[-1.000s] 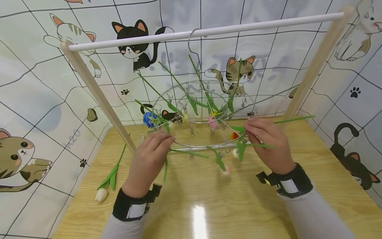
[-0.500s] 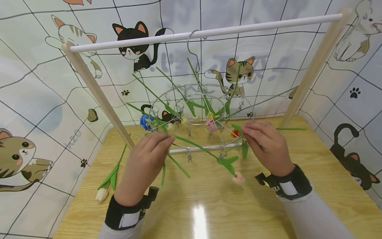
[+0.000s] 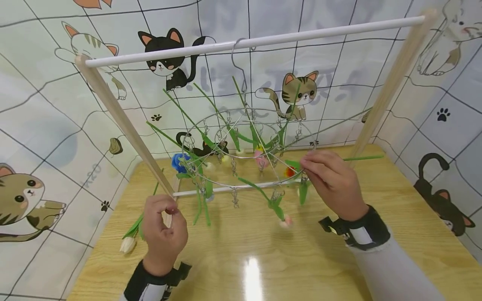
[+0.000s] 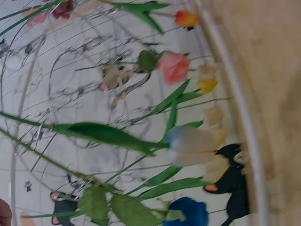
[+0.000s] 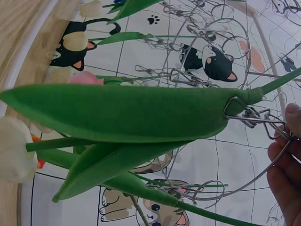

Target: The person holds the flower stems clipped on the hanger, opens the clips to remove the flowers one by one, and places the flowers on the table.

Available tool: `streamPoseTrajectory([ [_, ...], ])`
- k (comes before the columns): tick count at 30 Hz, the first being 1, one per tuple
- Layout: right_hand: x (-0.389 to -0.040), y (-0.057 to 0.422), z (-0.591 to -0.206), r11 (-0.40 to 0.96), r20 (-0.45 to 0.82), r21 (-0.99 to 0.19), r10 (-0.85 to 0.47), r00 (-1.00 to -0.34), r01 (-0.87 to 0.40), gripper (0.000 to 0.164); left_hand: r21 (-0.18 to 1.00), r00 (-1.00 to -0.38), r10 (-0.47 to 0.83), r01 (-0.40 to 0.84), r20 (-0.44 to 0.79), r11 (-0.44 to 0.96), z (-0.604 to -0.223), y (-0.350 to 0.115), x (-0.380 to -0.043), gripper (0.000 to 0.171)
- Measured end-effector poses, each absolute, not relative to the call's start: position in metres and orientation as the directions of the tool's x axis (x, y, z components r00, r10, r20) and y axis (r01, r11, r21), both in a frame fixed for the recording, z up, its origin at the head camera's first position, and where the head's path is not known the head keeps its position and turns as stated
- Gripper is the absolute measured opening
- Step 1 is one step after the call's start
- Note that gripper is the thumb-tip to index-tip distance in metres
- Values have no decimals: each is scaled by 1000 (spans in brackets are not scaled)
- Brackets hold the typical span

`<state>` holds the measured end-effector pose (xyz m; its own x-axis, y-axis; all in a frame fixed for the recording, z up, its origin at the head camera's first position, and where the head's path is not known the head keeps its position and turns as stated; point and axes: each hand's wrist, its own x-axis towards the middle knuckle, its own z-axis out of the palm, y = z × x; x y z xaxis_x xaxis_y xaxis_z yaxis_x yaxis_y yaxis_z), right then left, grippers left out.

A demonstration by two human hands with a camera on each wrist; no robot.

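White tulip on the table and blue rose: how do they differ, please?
The white tulip lies on the table, while the blue rose hangs from the clip hanger. The tulip's blossom is smooth and mostly closed; the rose's is ruffled and fuller. Both have green leaves.

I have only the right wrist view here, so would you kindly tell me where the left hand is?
Observer: In the head view, the left hand is in front of the left side of the wire hanger, apart from it.
Operator: Thank you; does any flower lie off the hanger?
Observer: Yes, a white tulip lies on the table, at the person's left.
Operator: And what hangs at the hanger's far left?
Observer: A blue flower.
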<state>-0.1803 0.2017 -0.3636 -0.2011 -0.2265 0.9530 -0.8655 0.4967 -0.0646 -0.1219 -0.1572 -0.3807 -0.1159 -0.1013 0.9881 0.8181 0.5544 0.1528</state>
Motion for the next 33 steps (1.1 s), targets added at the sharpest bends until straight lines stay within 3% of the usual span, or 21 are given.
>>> streamPoseTrajectory([
  [4, -179, 202, -363, 498, 950, -68, -232, -208, -864, 30, 87, -127, 54, 879, 990, 470, -401, -150, -118, 31],
  [5, -179, 202, -363, 499, 950, -69, -232, -210, -864, 30, 82, -155, 119, 880, 981, 468, -407, -148, -117, 33],
  [8, -178, 202, -363, 508, 948, -72, -233, -218, -859, 30, 142, -343, 326, 848, 881, 510, -419, -136, -114, 34],
  [11, -177, 202, -363, 513, 949, -71, -230, -216, -856, 31, 258, -553, 430, 778, 714, 573, -425, -116, -113, 30],
  [14, -177, 201, -362, 516, 950, -63, -231, -210, -854, 31, 436, -717, 408, 679, 565, 590, -427, -95, -113, 35],
  [18, -176, 198, -362, 510, 954, -49, -232, -191, -859, 29, 714, -868, 328, 495, 374, 495, -425, -69, -116, 53],
  [23, -176, 197, -362, 502, 951, -25, -255, -176, -864, 29, 902, -914, 295, 354, 279, 247, -431, -43, -123, 54],
  [26, -175, 197, -362, 506, 945, -18, -274, -180, -863, 29, 899, -891, 294, 404, 345, 171, -437, -32, -125, 47],
  [30, -174, 198, -362, 527, 936, -19, -289, -200, -850, 30, 850, -851, 278, 499, 445, 167, -442, -25, -127, 28],
  [33, -173, 200, -362, 539, 934, -24, -288, -212, -842, 31, 850, -851, 261, 503, 455, 157, -442, -22, -128, 17],
])
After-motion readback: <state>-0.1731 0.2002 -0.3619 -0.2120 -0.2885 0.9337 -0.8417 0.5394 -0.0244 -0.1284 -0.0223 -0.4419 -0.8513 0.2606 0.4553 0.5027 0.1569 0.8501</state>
